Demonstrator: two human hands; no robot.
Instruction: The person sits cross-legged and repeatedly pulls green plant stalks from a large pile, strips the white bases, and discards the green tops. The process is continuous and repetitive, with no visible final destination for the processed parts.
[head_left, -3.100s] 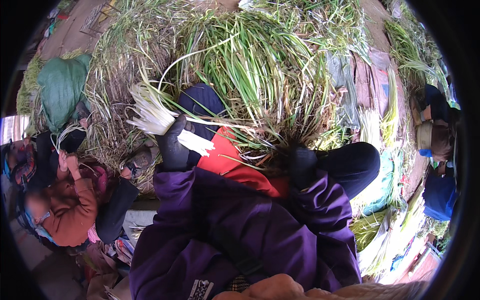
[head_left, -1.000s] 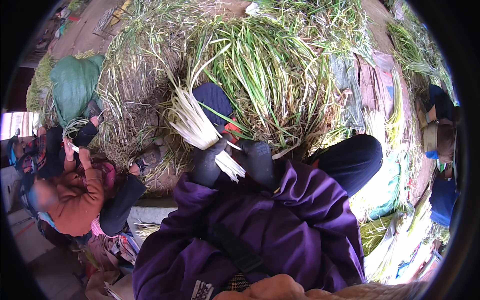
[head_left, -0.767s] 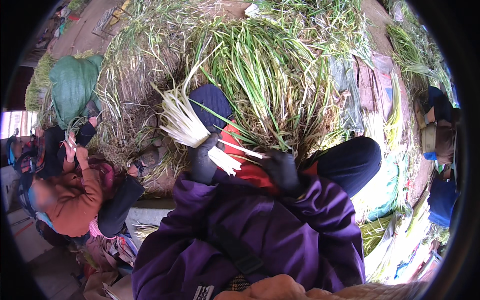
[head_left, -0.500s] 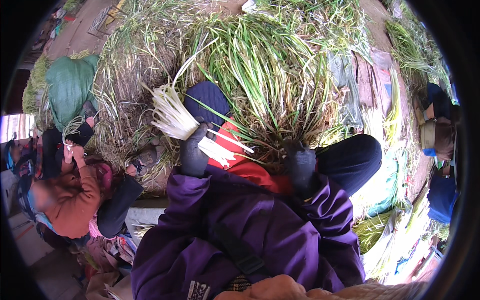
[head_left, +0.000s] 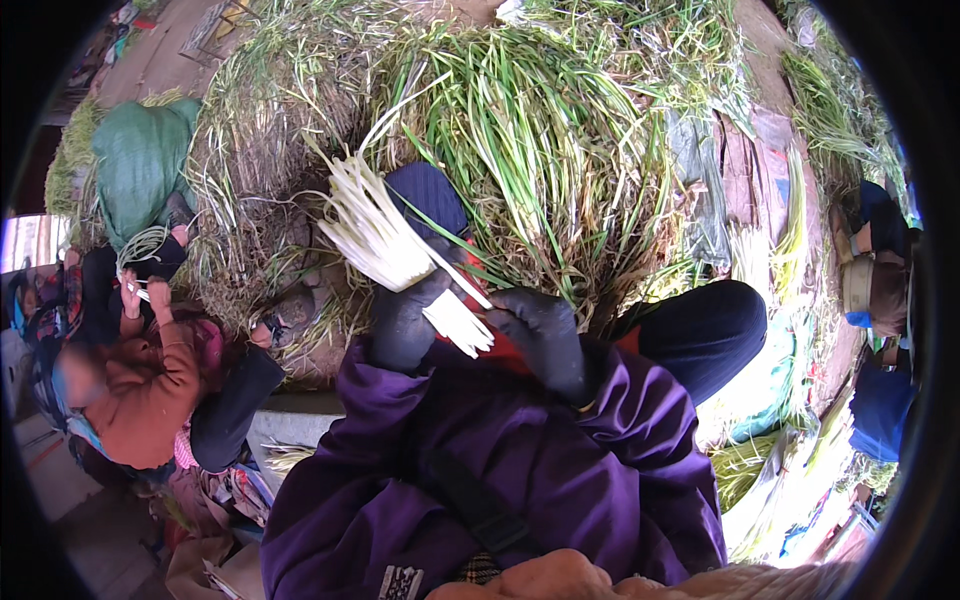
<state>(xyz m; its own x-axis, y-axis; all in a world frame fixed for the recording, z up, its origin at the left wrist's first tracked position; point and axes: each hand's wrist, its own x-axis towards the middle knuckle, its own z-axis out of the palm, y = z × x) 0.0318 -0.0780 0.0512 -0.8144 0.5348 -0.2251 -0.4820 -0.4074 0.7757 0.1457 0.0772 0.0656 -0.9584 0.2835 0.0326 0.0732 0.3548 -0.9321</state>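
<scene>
My left hand (head_left: 408,318), in a dark glove, is closed around a bundle of pale, peeled stalks (head_left: 375,225). Their long white ends fan out up and to the left, and the shorter ends (head_left: 460,325) stick out below the fist. One longer stalk with a green leaf (head_left: 432,162) slants across the top of that fist. At its lower white end my gloved right hand (head_left: 540,325) is closed in a pinch, beside the left. Just beyond both hands lies a large heap of unpeeled green stalks (head_left: 510,140), its roots and dry skins toward me.
On the left a seated person (head_left: 145,390) handles thin stalks, near a green sack (head_left: 145,170). My bent knees (head_left: 700,335) flank the work. More pale stalks (head_left: 790,240) lie on sheeting at the right, with other people (head_left: 880,260) at the far right edge.
My right hand has come up and left from the heap's root ends to the stalk beside my left hand. The left hand with the bundle has shifted slightly right.
</scene>
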